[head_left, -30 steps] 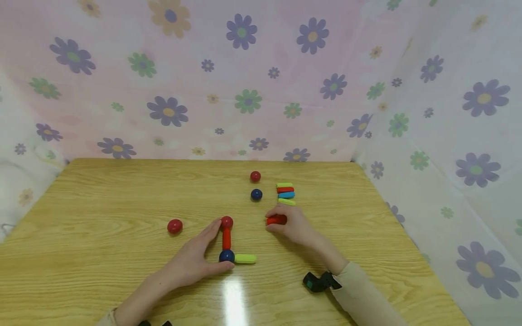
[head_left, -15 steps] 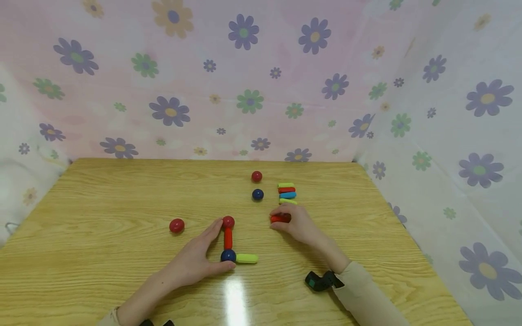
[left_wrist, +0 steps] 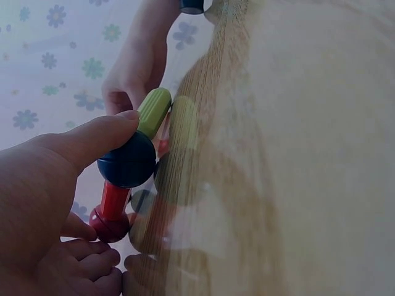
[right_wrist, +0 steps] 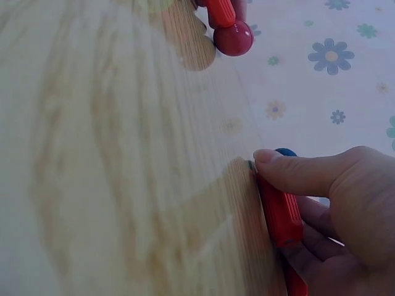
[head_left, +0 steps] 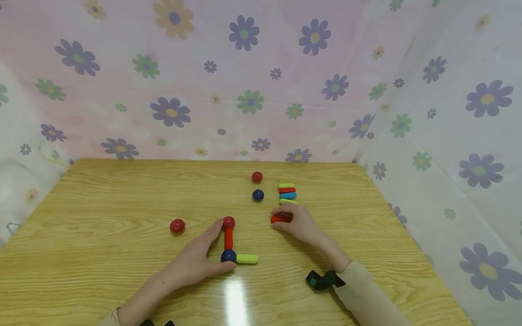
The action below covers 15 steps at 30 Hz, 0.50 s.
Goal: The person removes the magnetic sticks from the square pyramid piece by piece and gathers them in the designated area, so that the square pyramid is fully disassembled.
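Observation:
My left hand [head_left: 191,260] spans a joined piece of magnetic building toy, thumb at its dark blue ball [head_left: 229,256] and fingertips at its red ball [head_left: 229,222]. A red rod [head_left: 229,239] links the two balls, and a yellow-green rod [head_left: 247,259] sticks out rightward from the blue one. To the right, my right hand [head_left: 299,224] pinches another red rod [right_wrist: 281,213] low over the table, its thumb on one end. Behind that rod, the right wrist view shows part of a further red piece [right_wrist: 295,282], mostly hidden by the fingers.
Beyond my right hand lies a row of rods: yellow-green [head_left: 286,185], red [head_left: 287,190], blue [head_left: 287,195] and yellow-green [head_left: 288,201]. Left of them sit a red ball [head_left: 257,177] and a dark blue ball [head_left: 258,195]. Another red ball [head_left: 177,226] rests left of my left hand.
My right hand has shifted slightly right and away with the red rod during the first half second, then barely moves. The left hand and joined piece stay put; the head view has shifted a little.

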Tool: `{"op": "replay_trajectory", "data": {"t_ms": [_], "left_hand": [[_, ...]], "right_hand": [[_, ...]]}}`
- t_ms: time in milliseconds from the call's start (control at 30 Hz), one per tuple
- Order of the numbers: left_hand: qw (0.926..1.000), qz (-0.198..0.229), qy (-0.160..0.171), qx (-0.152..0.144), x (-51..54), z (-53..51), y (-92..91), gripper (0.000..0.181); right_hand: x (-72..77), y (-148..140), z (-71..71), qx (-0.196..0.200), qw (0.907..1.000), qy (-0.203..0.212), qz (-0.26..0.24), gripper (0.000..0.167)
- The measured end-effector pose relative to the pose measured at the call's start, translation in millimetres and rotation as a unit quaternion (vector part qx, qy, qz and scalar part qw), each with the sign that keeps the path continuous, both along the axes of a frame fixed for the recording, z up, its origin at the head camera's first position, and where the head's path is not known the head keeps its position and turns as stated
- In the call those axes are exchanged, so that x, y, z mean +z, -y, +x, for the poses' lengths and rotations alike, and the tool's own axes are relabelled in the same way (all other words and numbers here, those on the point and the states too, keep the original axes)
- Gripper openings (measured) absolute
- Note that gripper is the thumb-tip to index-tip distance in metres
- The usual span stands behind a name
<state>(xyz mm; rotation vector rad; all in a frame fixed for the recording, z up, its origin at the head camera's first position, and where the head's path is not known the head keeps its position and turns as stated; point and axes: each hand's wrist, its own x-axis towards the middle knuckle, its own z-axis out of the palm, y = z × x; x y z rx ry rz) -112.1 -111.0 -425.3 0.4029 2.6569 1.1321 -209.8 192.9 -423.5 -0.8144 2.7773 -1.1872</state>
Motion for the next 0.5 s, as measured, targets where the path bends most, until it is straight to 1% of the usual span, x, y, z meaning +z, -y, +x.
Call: {"op": "replay_trajectory", "data": {"t_ms": [133, 233, 300, 467, 500], "left_hand": [[1.0000, 0.000, -0.001, 0.000, -0.6, 0.0, -0.1, 0.115], [1.0000, 0.001, -0.001, -0.001, -1.0, -0.1, 0.0, 0.115], [1.0000, 0.001, -0.001, -0.001, -1.0, 0.0, 0.1, 0.115], [1.0000, 0.000, -0.001, -0.003, -0.3, 0.2, 0.2, 0.114], [1.0000, 0.000, -0.001, -0.003, -0.1, 0.4, 0.1, 0.114]], "right_hand": [[-0.8, -1.7, -0.5, 0.002, 0.9996, 0.019, -0.019, 0.029], [-1.3, -2.2, -0.4, 0.004, 0.9992, 0.026, -0.031, 0.029], [3.3, 0.8, 2.8, 0.002, 0.9990, 0.028, -0.034, 0.028], [3.9, 2.1, 2.3, 0.001, 0.9979, 0.042, -0.048, 0.028], [1.0, 0.8, 0.1, 0.001, 0.9975, 0.045, -0.054, 0.029]]}}
